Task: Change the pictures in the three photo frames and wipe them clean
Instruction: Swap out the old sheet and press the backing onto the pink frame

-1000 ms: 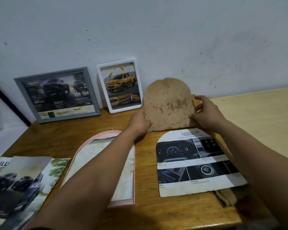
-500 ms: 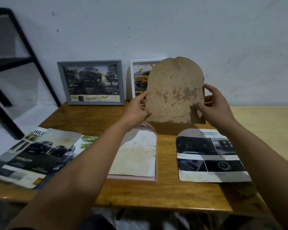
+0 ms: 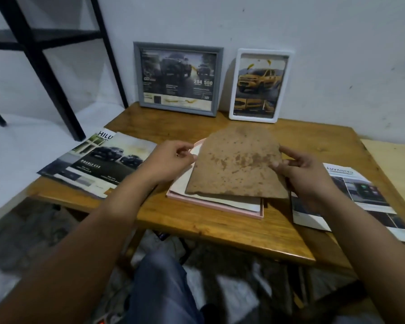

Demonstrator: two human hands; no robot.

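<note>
From the head camera, you hold the brown backing board [image 3: 236, 164] by its two side edges, your left hand [image 3: 171, 160] pinching the left edge and your right hand [image 3: 302, 169] gripping the right, so it stays level over the pink frame [image 3: 220, 204]. The frame lies face down on the table [image 3: 220, 228] with a paper [image 3: 232, 199] already inside. I think you lower the board this way to close the back; it sits a little crooked.

The brown backing board [image 3: 236, 164] covers most of the pink frame [image 3: 211, 202] beneath; the brochure [image 3: 360, 199] on the right runs off the picture's edge.
</note>
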